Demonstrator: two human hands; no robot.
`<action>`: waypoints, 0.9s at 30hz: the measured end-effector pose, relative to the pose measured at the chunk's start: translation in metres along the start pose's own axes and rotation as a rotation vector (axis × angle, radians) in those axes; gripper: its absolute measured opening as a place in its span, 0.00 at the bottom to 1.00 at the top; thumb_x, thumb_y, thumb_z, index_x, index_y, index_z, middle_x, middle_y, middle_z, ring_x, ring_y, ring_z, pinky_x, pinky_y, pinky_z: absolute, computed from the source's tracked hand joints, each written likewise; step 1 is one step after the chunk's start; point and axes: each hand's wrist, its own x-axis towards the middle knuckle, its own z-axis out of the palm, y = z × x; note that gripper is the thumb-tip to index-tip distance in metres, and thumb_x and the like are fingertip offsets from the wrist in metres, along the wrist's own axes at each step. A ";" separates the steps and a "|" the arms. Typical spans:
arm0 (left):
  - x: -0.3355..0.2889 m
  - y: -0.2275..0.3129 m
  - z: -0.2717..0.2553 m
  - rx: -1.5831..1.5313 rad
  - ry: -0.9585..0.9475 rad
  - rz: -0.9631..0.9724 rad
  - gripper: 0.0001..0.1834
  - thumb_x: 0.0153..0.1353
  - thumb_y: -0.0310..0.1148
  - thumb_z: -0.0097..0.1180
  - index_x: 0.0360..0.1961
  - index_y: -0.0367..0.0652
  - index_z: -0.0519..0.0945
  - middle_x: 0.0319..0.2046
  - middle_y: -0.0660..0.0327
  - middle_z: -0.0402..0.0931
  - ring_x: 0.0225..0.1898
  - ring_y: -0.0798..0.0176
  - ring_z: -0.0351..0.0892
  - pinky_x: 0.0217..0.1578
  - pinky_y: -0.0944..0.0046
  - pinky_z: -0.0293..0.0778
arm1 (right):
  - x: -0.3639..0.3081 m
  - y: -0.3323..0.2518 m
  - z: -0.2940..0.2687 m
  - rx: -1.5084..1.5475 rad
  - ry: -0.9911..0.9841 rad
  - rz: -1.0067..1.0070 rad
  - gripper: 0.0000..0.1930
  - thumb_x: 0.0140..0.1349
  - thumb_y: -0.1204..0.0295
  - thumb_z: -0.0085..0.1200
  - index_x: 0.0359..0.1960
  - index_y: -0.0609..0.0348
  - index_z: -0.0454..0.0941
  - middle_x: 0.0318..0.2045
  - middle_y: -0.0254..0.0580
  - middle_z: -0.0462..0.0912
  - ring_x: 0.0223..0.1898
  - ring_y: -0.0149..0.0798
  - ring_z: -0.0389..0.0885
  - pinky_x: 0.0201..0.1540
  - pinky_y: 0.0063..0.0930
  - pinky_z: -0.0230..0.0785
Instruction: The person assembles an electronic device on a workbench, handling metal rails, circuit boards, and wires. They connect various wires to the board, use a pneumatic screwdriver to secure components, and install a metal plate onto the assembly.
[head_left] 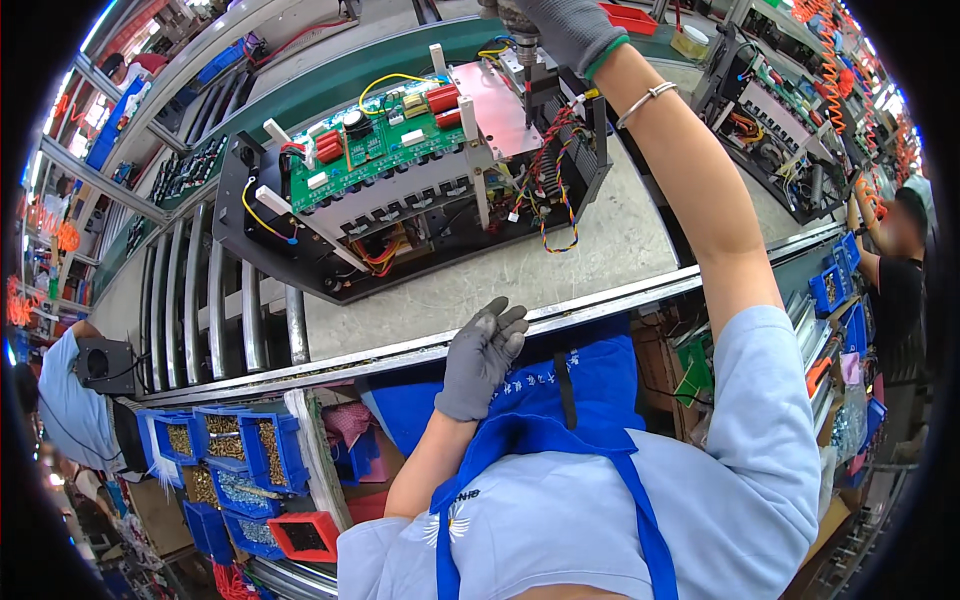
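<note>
In a grey glove, my right hand (pixel 582 32) grips an electric screwdriver (pixel 525 48) at the top, partly cut off by the picture's edge. Its bit points down beside the pinkish metal plate (pixel 497 110) on an electronic unit. This unit has a black chassis (pixel 262 262), a green circuit board (pixel 385 145) with red and yellow components, white standoffs (pixel 468 118), and loose twisted wires (pixel 560 190) on its right side. My left hand (pixel 482 360), also gloved, hovers by the bench's front edge with fingers loosely bent and apart; nothing shows in it.
Metal rollers (pixel 217 300) lie left of the grey work surface (pixel 600 265). Blue bins (pixel 275 455) of screws and a red bin (pixel 305 537) stand at lower left. A second unit (pixel 775 130) sits at right. Other people work at both sides.
</note>
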 end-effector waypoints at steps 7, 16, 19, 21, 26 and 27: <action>-0.005 0.001 0.003 0.018 -0.018 -0.024 0.17 0.71 0.35 0.43 0.53 0.33 0.68 0.44 0.50 0.76 0.38 0.63 0.80 0.33 0.71 0.81 | 0.005 0.008 0.004 0.007 -0.040 0.026 0.10 0.54 0.70 0.54 0.18 0.58 0.74 0.13 0.34 0.75 0.12 0.29 0.74 0.14 0.23 0.65; -0.016 0.004 0.011 0.098 0.127 0.002 0.19 0.69 0.40 0.48 0.52 0.36 0.70 0.35 0.62 0.73 0.32 0.71 0.72 0.29 0.75 0.74 | 0.004 0.019 0.000 0.023 -0.074 -0.006 0.09 0.55 0.69 0.54 0.21 0.60 0.78 0.12 0.37 0.76 0.12 0.29 0.74 0.14 0.22 0.65; -0.010 0.015 0.016 0.187 -0.081 0.004 0.22 0.68 0.40 0.49 0.56 0.33 0.68 0.34 0.64 0.71 0.32 0.73 0.70 0.30 0.76 0.70 | 0.002 0.003 0.000 0.026 -0.157 0.032 0.08 0.55 0.70 0.55 0.21 0.61 0.78 0.13 0.37 0.76 0.12 0.29 0.74 0.15 0.22 0.66; -0.008 0.021 0.031 0.268 -0.168 -0.008 0.25 0.67 0.39 0.50 0.58 0.31 0.67 0.36 0.63 0.71 0.34 0.72 0.70 0.33 0.76 0.71 | -0.013 -0.016 -0.013 0.068 -0.083 -0.007 0.08 0.54 0.70 0.55 0.24 0.62 0.77 0.16 0.37 0.77 0.14 0.29 0.75 0.16 0.22 0.69; -0.015 0.050 0.066 0.342 -0.126 0.213 0.23 0.67 0.39 0.50 0.57 0.35 0.68 0.46 0.56 0.73 0.43 0.67 0.75 0.38 0.72 0.76 | -0.083 -0.049 -0.014 0.479 -0.278 -0.252 0.17 0.58 0.72 0.50 0.48 0.67 0.69 0.34 0.46 0.77 0.24 0.32 0.79 0.29 0.28 0.78; -0.016 0.051 0.079 0.319 -0.141 0.226 0.22 0.68 0.39 0.49 0.57 0.34 0.68 0.45 0.57 0.74 0.43 0.68 0.75 0.40 0.73 0.76 | -0.097 -0.049 -0.019 0.552 -0.322 -0.287 0.18 0.59 0.71 0.48 0.49 0.68 0.68 0.35 0.46 0.76 0.23 0.32 0.76 0.28 0.28 0.75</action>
